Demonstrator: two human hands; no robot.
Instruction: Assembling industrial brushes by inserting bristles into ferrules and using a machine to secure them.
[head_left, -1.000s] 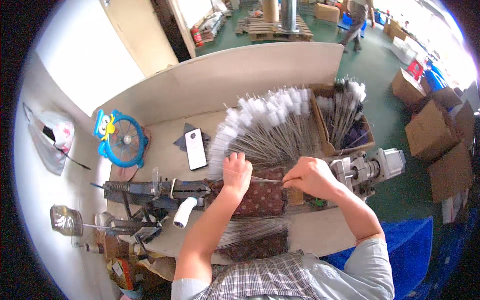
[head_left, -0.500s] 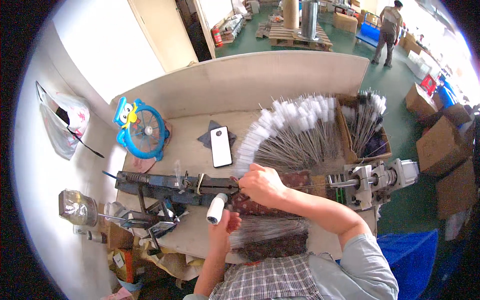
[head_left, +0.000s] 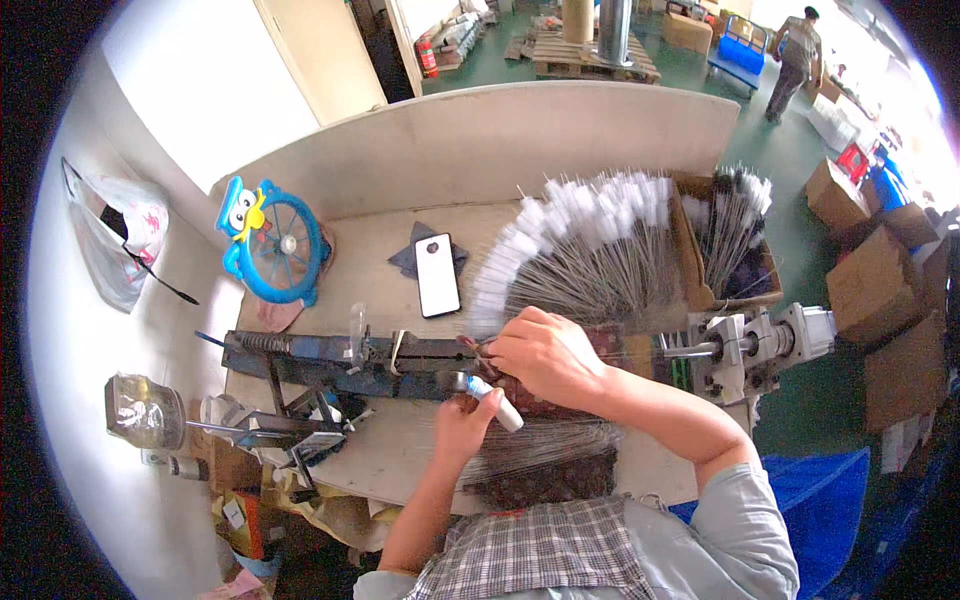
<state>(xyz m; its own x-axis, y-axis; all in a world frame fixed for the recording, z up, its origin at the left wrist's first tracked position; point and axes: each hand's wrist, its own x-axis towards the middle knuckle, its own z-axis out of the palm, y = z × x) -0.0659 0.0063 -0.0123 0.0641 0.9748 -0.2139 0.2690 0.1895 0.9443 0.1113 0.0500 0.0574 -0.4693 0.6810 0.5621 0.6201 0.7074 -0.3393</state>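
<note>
My left hand (head_left: 464,424) is closed around a white cylindrical handle (head_left: 506,410) with a bluish band and a dark end, its thumb lying along the side. The handle is beside the right end of a long dark metal fixture (head_left: 320,362). My right hand (head_left: 545,358) is just above and to the right, fingers pinched together at the end of that fixture. What they grip is hidden. Behind my right hand, white-tipped wire brushes (head_left: 590,240) fan out. Thin bare wires (head_left: 540,450) lie in a bundle in front of it.
A motorised clamp unit (head_left: 745,350) stands at the bench's right end, by a cardboard box of brushes (head_left: 730,240). A phone (head_left: 437,275) and a blue cartoon-shaped fan (head_left: 280,245) are at the back left. A person (head_left: 797,65) is in the far right background.
The white handle has swung from pointing toward me to pointing right, with my left hand now wrapped on it. My right hand stays at the fixture's end. The background person has moved.
</note>
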